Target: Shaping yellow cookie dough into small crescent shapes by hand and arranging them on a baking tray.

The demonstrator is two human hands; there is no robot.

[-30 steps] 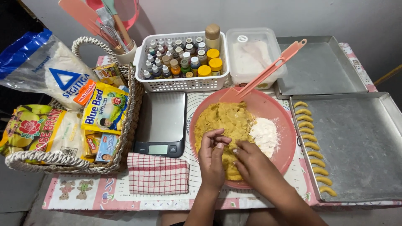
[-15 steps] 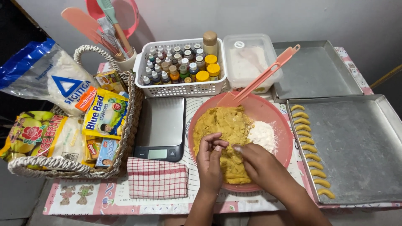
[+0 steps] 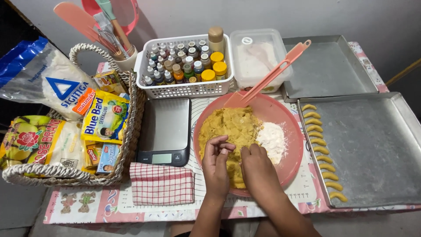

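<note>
Two hands work in the pink bowl (image 3: pixel 293 131): the left hand (image 3: pixel 215 161) curls its fingers on the yellow dough (image 3: pixel 228 127), and the right hand (image 3: pixel 255 166) presses it, fingers bent. A flour heap (image 3: pixel 272 137) lies right of the dough. Left of the bowl sits a scale (image 3: pixel 165 131), right a tray (image 3: pixel 372 149) with curved pieces (image 3: pixel 322 150). A spatula (image 3: pixel 267 78) leans on the bowl's far rim.

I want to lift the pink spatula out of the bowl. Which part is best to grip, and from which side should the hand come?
Grip the pink spatula on its long handle, near the free upper end that sticks out over the rim of the pink bowl toward the clear lidded container. Come from above and the right, probably with the right hand: the blade lies low by the yellow dough, while the handle slants up, bare and clear.
</note>
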